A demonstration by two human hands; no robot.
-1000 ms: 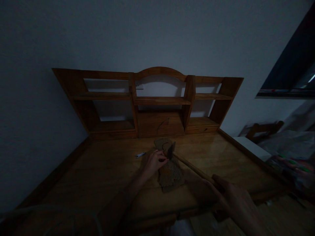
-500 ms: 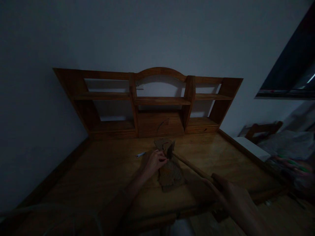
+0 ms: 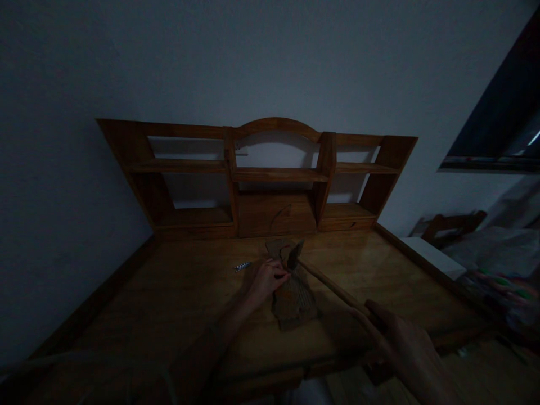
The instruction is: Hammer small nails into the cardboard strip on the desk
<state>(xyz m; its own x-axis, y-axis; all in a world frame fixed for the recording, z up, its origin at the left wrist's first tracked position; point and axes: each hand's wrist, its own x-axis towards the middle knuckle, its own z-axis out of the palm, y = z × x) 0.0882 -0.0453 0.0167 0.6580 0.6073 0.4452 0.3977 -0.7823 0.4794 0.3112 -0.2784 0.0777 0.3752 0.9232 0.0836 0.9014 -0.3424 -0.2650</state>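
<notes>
My right hand (image 3: 399,334) is wrapped round the long wooden handle of a hammer (image 3: 333,287). Its dark metal head is held just above a torn, ridged piece of brown cardboard (image 3: 297,301), close to my left fingertips. My left hand (image 3: 268,278) rests on the cardboard with thumb and forefinger pinched together; whatever is between them is too small and dark to make out. Left of that hand, several thin shiny metal pieces, like nails (image 3: 242,266), lie on the wooden desk (image 3: 189,287).
A wooden shelf unit (image 3: 278,175) stands along the desk's back edge, against the wall. Raised wooden edges border the desk at the sides. Beyond the right edge are a white box-like surface (image 3: 432,256), a wooden chair (image 3: 453,223) and a plastic-covered heap (image 3: 498,253).
The hammer head has lifted and tilted slightly above the cardboard. My left hand keeps its pinch in nearly the same spot. The whole view has shifted a little.
</notes>
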